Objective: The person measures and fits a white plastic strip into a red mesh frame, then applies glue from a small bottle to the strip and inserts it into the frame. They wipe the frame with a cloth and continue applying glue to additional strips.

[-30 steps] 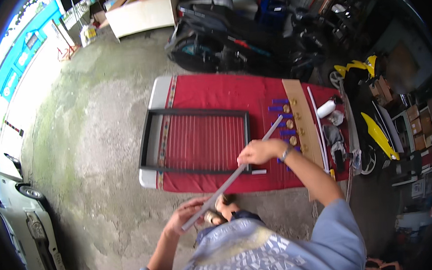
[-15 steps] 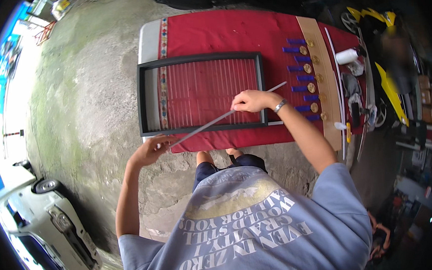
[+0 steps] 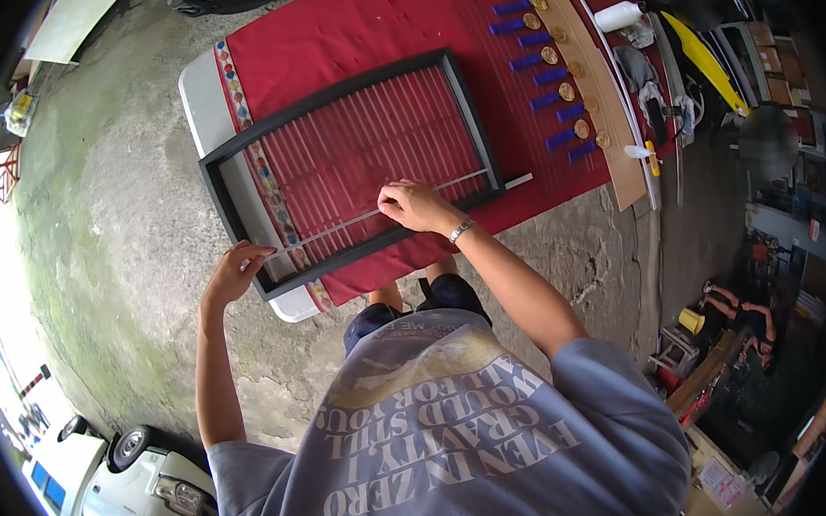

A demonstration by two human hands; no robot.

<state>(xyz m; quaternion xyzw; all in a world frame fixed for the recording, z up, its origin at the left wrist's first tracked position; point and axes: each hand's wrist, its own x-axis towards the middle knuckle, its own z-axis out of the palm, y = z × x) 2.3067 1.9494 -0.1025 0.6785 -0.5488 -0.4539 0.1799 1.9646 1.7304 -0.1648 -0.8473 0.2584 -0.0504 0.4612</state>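
Observation:
A thin pale strip [image 3: 336, 229] stretches lengthwise across the near part of a large black rectangular frame [image 3: 474, 127]. My left hand [image 3: 231, 273] pinches its left end at the frame's near left corner. Farther right along the strip, my right hand [image 3: 414, 206] grips it with bent fingers, above the frame's inside. The strip's right end lies near the frame's right side. Inside the frame, several thin clear lines [image 3: 367, 119] run from far to near over the red cloth.
A red tablecloth [image 3: 323, 27] with a patterned border covers a white table [image 3: 203, 101]. Right of the frame lie several gold medals [image 3: 549, 56] with blue ribbons, beside a tan board [image 3: 626, 155]. A white bottle [image 3: 618, 16] and a yellow-handled tool [image 3: 653, 158] are beyond.
Both hands have brought the strip from a slant over the frame's near edge to a line inside its near side. My view has turned, so the table appears tilted.

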